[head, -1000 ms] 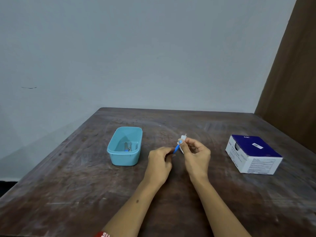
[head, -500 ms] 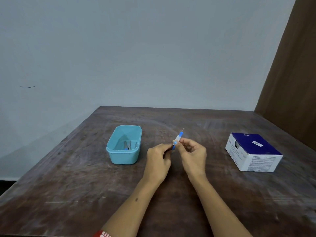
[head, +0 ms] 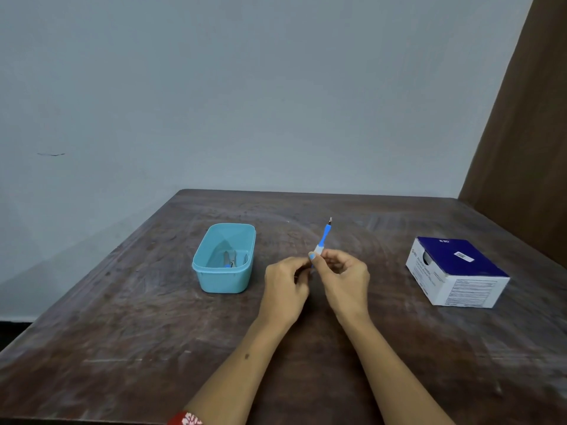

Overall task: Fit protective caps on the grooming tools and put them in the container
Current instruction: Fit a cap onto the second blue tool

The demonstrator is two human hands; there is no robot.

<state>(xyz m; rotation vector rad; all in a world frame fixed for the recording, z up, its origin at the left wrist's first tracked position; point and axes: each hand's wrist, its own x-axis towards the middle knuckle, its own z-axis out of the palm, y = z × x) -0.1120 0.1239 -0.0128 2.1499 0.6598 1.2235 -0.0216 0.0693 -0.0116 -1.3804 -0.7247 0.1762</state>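
While pinched between thumb and fingers of the right hand, slim blue tool held tilted, metal tip pointing up and away, bare and uncovered. White cap sitting low on the blue shaft, just above the right thumb, thumbnail painted blue. Left hand curled close beside the right, fingertips meeting the lower end of the tool near the right thumb; firm grip or mere touch, cannot tell, fingers bent narrow around that end. Both hands raised a little over the table, forearms reaching in from the near edge, a scrap of red patterned sleeve at the left elbow.

Further left, near but apart from the left hand, light blue container, rectangular with rounded corners, open on top, standing flat on the wood. Inside it, a few small metal tools with a touch of blue, lying on the bottom; too small to tell which kind. Well apart to the right, white and dark blue box, closed, printed text on its near side, resting on the table. Behind, pale grey wall; at far right, brown curtain.
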